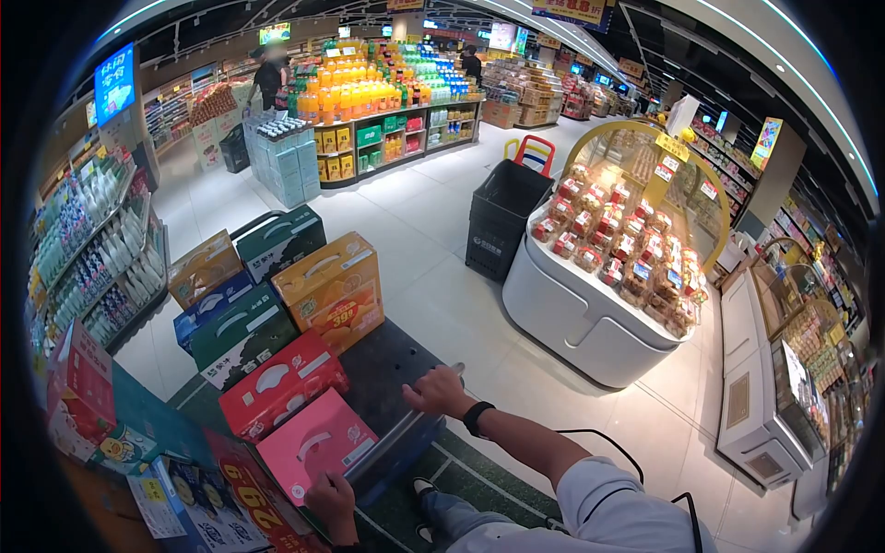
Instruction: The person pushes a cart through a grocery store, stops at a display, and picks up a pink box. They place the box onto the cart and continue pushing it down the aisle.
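Low in the view, my left hand [330, 502] is closed beside the near edge of a pink carton [318, 442]; whatever its fingers hold is hidden. My right hand [437, 391], with a black band on the wrist, is closed over the dark top of a cart [396, 364], near its right edge. What that hand holds, if anything, is too small to tell. Beyond the pink carton stand a red carton [284, 385], a dark green one [241, 334] and an orange one [332, 290] on the cart.
Stacked gift boxes [198, 502] stand at the lower left. A black shopping basket [505, 217] is beside a white display counter [590, 318] with packaged food. Drink shelves [369, 152] are at the back, with a person [268, 81] near them. A black cord lies at my right.
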A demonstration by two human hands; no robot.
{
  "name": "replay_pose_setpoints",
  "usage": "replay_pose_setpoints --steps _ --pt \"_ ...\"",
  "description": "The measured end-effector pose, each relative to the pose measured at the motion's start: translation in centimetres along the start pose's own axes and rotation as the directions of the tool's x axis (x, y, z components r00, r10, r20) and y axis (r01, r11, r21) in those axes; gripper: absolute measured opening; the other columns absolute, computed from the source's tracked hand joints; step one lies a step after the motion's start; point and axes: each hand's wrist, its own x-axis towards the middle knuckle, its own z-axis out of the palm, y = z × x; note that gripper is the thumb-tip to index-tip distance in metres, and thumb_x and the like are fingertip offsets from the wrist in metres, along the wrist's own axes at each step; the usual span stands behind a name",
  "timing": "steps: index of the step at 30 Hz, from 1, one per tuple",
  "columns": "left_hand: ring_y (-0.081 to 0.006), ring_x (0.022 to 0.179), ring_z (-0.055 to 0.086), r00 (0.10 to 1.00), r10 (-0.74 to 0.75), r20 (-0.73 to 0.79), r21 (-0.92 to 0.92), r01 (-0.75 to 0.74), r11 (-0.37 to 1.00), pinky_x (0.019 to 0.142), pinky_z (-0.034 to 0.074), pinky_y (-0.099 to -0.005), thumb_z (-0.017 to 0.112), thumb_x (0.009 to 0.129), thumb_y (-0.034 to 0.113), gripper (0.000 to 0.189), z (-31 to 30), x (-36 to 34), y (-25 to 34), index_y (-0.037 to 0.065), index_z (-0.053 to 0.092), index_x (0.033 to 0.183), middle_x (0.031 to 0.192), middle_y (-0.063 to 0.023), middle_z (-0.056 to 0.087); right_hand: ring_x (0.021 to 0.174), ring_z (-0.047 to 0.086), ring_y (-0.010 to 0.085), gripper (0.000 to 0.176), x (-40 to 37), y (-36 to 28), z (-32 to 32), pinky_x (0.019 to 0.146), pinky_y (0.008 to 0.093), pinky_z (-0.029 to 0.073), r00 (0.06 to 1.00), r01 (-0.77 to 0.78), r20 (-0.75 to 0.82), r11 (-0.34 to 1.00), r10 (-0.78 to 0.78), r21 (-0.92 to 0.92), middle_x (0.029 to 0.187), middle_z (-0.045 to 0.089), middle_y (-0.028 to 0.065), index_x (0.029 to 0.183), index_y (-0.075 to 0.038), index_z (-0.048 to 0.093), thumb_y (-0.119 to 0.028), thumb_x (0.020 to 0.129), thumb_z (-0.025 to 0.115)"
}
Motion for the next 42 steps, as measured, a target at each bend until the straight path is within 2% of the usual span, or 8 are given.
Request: replay_pose_setpoints --steps 7,9,19,21,37,40,42 --pt "-0.0421 0.051 0.057 1.0 0.002 -0.011 0.018 -0.002 1.0 0.047 0.041 -0.0531 0.054 0.087 0.017 0.03 0.12 -0.13 -0.14 0.003 0.054 0.06 0.052 -0.0189 0.054 0.045 0.057 0.0338 0.055 -0.06 -0.08 -0.18 0.051 0.0416 0.043 1.0 0.0 0.0 1.0 0.0 0.001 0.047 0.055 0.0155 0.048 -0.008 0.062 -0.042 0.092 0.053" --pt "-0.0442 0.055 0.058 0.998 -0.036 0.049 0.016 0.035 0.999 0.051 0.044 -0.0533 0.054 0.09 0.018 0.031 -0.16 -0.08 0.03 0.001 0.057 0.064 0.056 -0.0225 0.056 0.045 0.056 0.0337 0.055 -0.09 0.0 -0.02 0.051 0.0416 0.043 1.0 -0.002 -0.011 1.0 0.002 0.026 0.047 0.055 0.0153 0.048 -0.008 0.061 -0.041 0.092 0.053" --pt "-0.0446 0.056 0.059 0.998 -0.03 0.054 0.027 0.029 0.999 0.052 0.044 -0.0538 0.053 0.09 0.019 0.032 -0.15 -0.11 0.15 0.001 0.057 0.065 0.058 -0.0237 0.057 0.045 0.056 0.0341 0.055 -0.18 0.22 0.24 0.053 0.0423 0.043 1.0 0.001 -0.007 1.0 -0.001 0.031 0.048 0.055 0.0155 0.049 -0.008 0.062 -0.041 0.092 0.052" --pt "-0.041 0.052 0.058 1.0 0.003 -0.023 0.029 -0.002 1.0 0.048 0.041 -0.0518 0.055 0.086 0.017 0.028 0.14 -0.15 0.08 0.004 0.053 0.061 0.052 -0.0176 0.054 0.046 0.056 0.0338 0.055 -0.21 0.25 0.25 0.054 0.0422 0.043 1.0 -0.005 0.0 0.999 0.005 0.051 0.048 0.055 0.015 0.048 -0.009 0.062 -0.04 0.092 0.052" --pt "-0.0405 0.055 0.059 0.999 -0.051 -0.003 0.038 0.052 0.998 0.053 0.042 -0.0531 0.056 0.086 0.02 0.028 -0.13 -0.24 0.35 0.006 0.055 0.062 0.055 -0.0159 0.057 0.045 0.053 0.0316 0.051 -0.52 0.01 -0.29 0.058 0.0407 0.039 0.998 0.034 -0.053 0.999 -0.032 0.032 0.048 0.054 0.0131 0.048 -0.011 0.059 -0.038 0.091 0.053" --pt "-0.0401 0.055 0.06 0.999 -0.043 -0.008 0.049 0.044 0.998 0.053 0.043 -0.0532 0.056 0.086 0.02 0.028 0.21 -0.36 0.05 0.006 0.055 0.062 0.055 -0.0157 0.057 0.045 0.053 0.031 0.05 -0.51 0.01 -0.21 0.058 0.0404 0.038 0.996 0.039 -0.077 0.997 -0.034 0.061 0.048 0.054 0.013 0.048 -0.011 0.06 -0.037 0.091 0.053" --pt "-0.0401 0.054 0.059 0.999 -0.034 -0.02 0.061 0.035 0.997 0.052 0.043 -0.0531 0.055 0.086 0.021 0.028 0.38 -0.41 -0.08 0.006 0.054 0.062 0.055 -0.0158 0.057 0.041 0.048 0.0339 0.048 -0.47 0.06 0.04 0.056 0.0422 0.039 0.989 0.06 -0.139 0.995 -0.048 0.081 0.043 0.049 0.0125 0.046 -0.01 0.059 -0.034 0.088 0.055"
